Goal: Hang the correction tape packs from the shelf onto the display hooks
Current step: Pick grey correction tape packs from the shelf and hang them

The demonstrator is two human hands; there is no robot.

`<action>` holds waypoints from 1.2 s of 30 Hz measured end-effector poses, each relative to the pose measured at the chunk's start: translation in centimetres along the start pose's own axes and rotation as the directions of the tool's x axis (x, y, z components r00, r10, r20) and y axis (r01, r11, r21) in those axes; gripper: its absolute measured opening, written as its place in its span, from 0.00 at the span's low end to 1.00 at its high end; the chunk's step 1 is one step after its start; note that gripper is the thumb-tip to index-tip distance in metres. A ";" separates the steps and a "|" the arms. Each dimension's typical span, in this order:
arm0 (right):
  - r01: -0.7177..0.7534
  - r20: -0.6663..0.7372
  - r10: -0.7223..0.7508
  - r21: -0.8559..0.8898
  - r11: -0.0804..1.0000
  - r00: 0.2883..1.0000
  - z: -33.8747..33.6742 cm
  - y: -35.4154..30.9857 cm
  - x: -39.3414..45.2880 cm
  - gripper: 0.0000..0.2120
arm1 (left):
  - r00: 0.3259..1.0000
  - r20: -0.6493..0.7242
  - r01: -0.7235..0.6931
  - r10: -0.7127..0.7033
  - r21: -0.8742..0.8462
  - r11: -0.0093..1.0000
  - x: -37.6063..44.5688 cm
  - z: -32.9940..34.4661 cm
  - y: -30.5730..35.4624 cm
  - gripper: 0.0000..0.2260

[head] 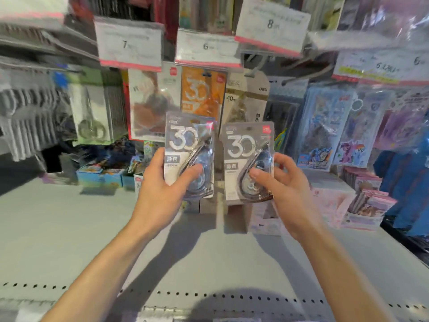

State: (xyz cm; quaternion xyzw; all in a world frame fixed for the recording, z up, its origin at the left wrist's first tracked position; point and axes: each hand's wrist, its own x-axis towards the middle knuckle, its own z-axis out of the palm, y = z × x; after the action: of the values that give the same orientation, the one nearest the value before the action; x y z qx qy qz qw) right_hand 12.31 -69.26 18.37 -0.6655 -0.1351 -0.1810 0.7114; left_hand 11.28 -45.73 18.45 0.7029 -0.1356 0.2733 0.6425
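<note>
I hold two grey correction tape packs, each printed with a large "30", upright above the shelf. My left hand (162, 182) grips the left pack (189, 145), thumb on its clear blister. My right hand (282, 182) grips the right pack (247, 149) the same way. Behind them hang an orange "30" pack (202, 91) and a beige "40m" pack (246, 98) on display hooks. A bare metal hook (294, 79) sticks out at the upper right of those packs.
The grey shelf (69, 228) stretches below my arms. Price tags marked 7 (128, 44), 6 (207, 47) and 8 (271, 25) hang overhead. Scissors packs (91, 110) hang at left, cartoon stationery packs (325, 126) at right. Small boxes (99, 175) stand at the shelf's back.
</note>
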 end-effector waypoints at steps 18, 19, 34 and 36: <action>0.143 0.044 -0.146 0.064 0.988 0.988 5.6 -7.2 1.7 0.31 | 0.969 -0.021 -0.244 0.245 0.037 0.969 3.3 -5.0 4.6 0.21; 0.153 0.037 -0.156 0.057 0.987 0.987 5.4 -7.1 1.6 0.30 | 0.965 -0.017 -0.259 0.260 0.037 0.965 3.5 -5.1 4.9 0.20; 0.233 0.010 -0.234 -0.163 0.959 0.972 7.1 -5.7 5.4 0.17 | 0.933 -0.012 -0.360 0.359 -0.027 0.933 4.9 -5.4 6.5 0.17; 0.231 -0.011 -0.236 -0.166 0.959 0.972 7.8 -5.9 6.2 0.19 | 0.933 -0.008 -0.360 0.360 -0.026 0.932 5.0 -5.4 6.4 0.19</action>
State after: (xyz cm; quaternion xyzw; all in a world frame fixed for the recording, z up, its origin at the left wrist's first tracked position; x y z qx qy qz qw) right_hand 15.74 -62.23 26.95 -0.6982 -0.1863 -0.2846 0.6300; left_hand 10.72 -40.59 26.68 0.6570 -0.2650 0.3854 0.5913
